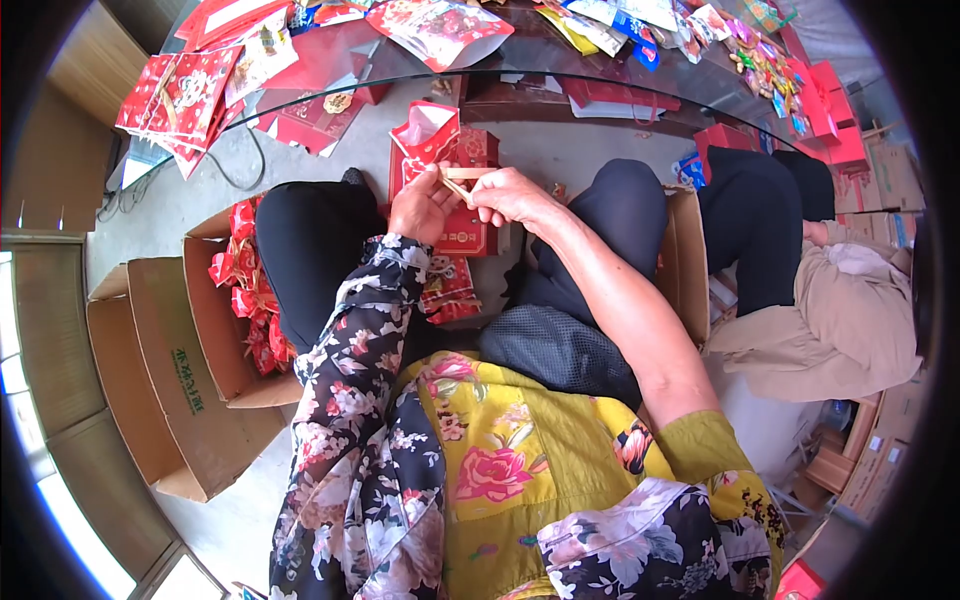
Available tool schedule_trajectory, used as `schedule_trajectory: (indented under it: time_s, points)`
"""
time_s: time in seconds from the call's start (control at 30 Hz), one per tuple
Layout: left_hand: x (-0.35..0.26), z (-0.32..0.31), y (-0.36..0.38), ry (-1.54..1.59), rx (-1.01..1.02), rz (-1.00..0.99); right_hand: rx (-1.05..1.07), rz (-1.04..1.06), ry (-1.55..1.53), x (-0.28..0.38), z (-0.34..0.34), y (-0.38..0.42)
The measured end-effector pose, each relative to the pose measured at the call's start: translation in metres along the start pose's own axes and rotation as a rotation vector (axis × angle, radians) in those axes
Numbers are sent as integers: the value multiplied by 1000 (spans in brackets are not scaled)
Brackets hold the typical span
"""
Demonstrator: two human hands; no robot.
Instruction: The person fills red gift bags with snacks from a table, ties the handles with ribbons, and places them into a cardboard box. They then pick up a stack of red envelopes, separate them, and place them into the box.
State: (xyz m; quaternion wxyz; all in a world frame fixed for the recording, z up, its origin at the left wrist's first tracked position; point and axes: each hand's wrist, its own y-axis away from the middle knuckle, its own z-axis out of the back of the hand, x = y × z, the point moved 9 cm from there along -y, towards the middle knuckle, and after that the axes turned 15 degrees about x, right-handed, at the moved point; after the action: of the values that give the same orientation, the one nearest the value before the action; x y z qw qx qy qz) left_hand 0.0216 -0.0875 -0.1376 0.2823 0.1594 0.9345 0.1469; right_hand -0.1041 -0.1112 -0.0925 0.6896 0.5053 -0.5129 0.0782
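A pale beige ribbon (462,174) is stretched and looped between my two hands in front of my knees. My right hand (512,196) pinches its right end, fingers pressed together. At the other end, the curled fingers of my left hand (424,206) close on the ribbon, palm turned partly up. Just beyond the left fingertips is a red patterned gift bag (408,134), with something pink showing at its open top; whether the left hand also grips it I cannot tell. Below the hands is a red printed box (470,238), partly covered by them.
A glass table (340,75) carries red bags and colourful packets. On the left, an open carton (215,310) holds tied red bags (262,330). Another carton (678,260) stands by my right knee. A person (820,300) sits close on the right.
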Motion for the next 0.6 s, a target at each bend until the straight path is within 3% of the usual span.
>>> schedule_trajectory:
  time_s: [0.4, 0.6]
  points:
    - [-8, 4, 9, -48, -60, -14, -371, 116, 102, 27, 27, 21]
    - [-12, 2, 13, -47, -58, -18, -336, 87, 78, 18, 26, 16]
